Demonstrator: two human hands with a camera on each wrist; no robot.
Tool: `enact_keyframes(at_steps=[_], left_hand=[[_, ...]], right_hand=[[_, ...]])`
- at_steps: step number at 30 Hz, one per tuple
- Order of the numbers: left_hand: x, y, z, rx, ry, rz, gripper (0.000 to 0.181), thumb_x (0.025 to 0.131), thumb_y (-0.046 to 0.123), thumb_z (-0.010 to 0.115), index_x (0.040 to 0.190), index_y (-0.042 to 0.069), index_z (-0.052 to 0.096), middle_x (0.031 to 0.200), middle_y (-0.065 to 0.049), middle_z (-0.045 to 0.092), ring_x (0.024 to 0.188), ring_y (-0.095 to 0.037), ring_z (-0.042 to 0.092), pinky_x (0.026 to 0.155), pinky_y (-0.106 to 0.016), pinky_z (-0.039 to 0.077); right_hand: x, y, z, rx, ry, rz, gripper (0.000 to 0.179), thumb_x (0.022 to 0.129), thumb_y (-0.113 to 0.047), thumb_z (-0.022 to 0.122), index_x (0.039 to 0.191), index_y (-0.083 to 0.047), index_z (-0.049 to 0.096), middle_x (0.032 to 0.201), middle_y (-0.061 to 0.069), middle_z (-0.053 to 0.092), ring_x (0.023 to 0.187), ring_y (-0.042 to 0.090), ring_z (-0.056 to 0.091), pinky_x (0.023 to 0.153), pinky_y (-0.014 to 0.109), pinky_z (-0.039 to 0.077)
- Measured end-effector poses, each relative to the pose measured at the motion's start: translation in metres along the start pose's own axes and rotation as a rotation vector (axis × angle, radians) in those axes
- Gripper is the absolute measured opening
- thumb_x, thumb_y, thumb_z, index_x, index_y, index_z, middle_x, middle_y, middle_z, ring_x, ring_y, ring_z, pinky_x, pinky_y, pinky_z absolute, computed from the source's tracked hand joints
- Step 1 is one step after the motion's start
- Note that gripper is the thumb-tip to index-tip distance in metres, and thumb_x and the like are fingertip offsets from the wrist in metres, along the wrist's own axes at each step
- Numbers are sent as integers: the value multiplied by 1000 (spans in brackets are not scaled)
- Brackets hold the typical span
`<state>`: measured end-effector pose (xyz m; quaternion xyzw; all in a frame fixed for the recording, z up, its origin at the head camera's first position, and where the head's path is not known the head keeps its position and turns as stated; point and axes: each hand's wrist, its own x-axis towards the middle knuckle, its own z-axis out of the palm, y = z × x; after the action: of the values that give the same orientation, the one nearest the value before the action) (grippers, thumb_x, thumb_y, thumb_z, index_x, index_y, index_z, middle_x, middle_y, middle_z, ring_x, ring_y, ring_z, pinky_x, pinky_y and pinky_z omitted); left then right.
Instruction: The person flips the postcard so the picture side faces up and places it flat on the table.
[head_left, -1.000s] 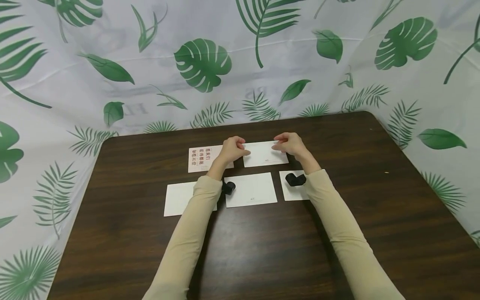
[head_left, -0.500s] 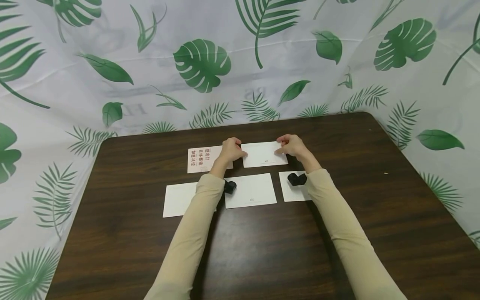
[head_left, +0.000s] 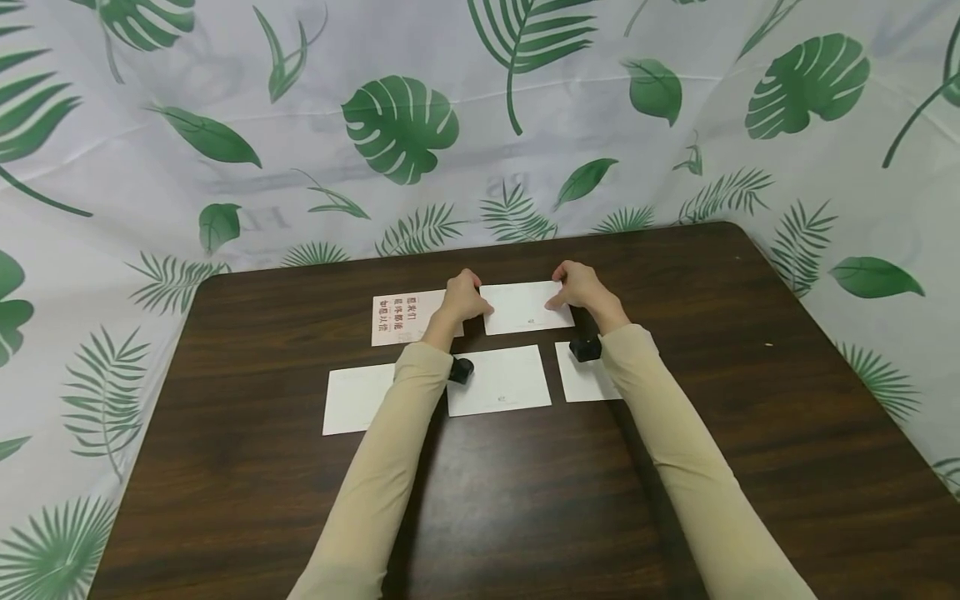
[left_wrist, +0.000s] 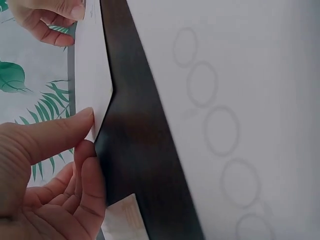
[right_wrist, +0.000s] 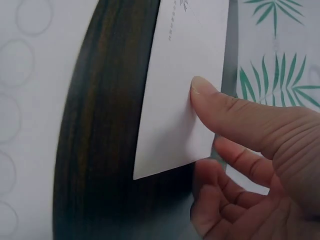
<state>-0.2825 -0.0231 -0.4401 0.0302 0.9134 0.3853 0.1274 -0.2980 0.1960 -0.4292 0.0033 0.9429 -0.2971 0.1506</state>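
A white postcard (head_left: 522,312) with a small grey mark near its lower edge lies in the back row. At its left edge my left hand (head_left: 462,297) pinches it, thumb on top and index finger (left_wrist: 92,182) at the underside in the left wrist view. My right hand (head_left: 587,289) grips the right end. In the right wrist view its thumb (right_wrist: 220,107) lies on the card's face, with the other fingers curled behind and below the edge. Left of it lies a card with red Chinese characters (head_left: 393,315), partly covered by the left hand.
Nearer on the dark wooden table (head_left: 510,492) lie three more cards: a left one (head_left: 356,400), a middle one (head_left: 502,379) and a right one (head_left: 585,383). The forearms partly cover them. A leaf-patterned cloth (head_left: 300,192) hangs behind the table.
The right hand's thumb has come onto the card's right end, where the hand was over it a second ago. The left hand has shifted slightly left at its edge. The other cards stay put.
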Motion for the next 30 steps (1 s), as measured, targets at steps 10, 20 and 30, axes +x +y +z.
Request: enact_keyframes(at_steps=[10,20,30], left_hand=[[-6,0,1,-64,30,51,50,75,2,74,113,-3,42,96,-15,52,87,-27,49,77,-37,44],[-10,-2,3,-147,93,102,40,74,-2,75,102,-2,47,76,-6,49,70,-19,46,67,-31,44],[-21,-3,-6,-184,76,138,28,77,1,73,62,4,49,55,-4,55,47,-12,51,48,-21,40]], right_hand=[[0,-2,-1,-14,-12,64,59,73,-13,80,115,5,45,115,22,49,96,31,46,86,41,43],[-5,3,-2,-34,26,95,40,73,-22,80,89,2,52,85,12,49,79,24,46,68,34,43],[-17,19,-13,93,-17,-40,20,85,-15,68,76,-5,53,64,4,52,63,19,49,60,30,35]])
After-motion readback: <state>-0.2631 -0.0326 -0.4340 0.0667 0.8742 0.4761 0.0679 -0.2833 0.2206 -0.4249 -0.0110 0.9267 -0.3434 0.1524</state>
